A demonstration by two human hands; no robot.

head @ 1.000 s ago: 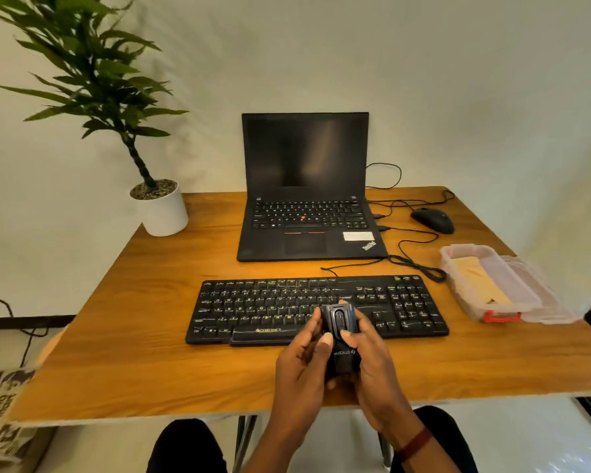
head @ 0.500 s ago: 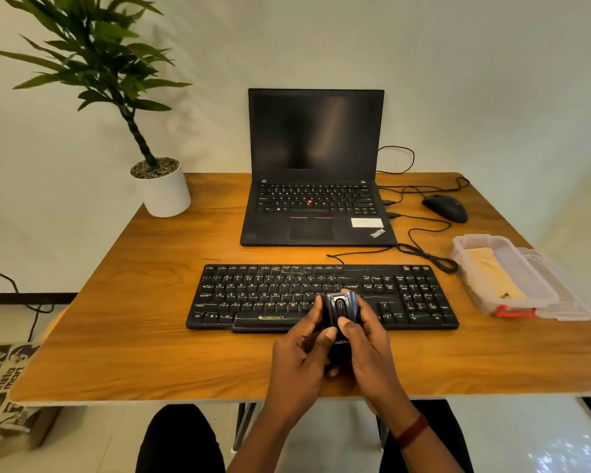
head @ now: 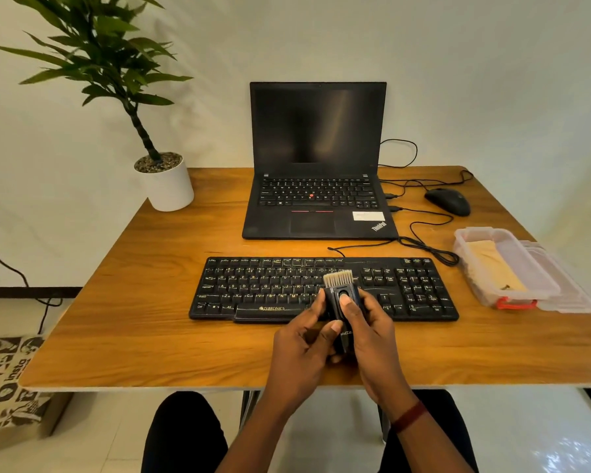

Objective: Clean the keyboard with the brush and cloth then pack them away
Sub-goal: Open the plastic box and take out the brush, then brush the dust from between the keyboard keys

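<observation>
A black keyboard (head: pixel 273 288) lies across the middle of the wooden table (head: pixel 151 336). Both my hands hold a small black brush (head: pixel 342 302) upright just above the keyboard's front edge. Its pale bristles (head: pixel 337 278) stick out of the top. My left hand (head: pixel 304 349) grips the brush body from the left. My right hand (head: pixel 372 332) grips it from the right, with the thumb on the slider on its face. A beige cloth (head: pixel 492 268) lies inside a clear plastic box (head: pixel 512 295) at the table's right side.
An open black laptop (head: pixel 316 186) stands behind the keyboard. A black mouse (head: pixel 448 201) and looped cables (head: pixel 430 247) lie at the back right. The box lid (head: pixel 574 288) lies right of the box. A white potted plant (head: pixel 166 182) stands at the back left corner.
The pale bristles have come out of the top of the brush, where before only the black body showed. Both hands kept their grip. The camera tilted up slightly.
</observation>
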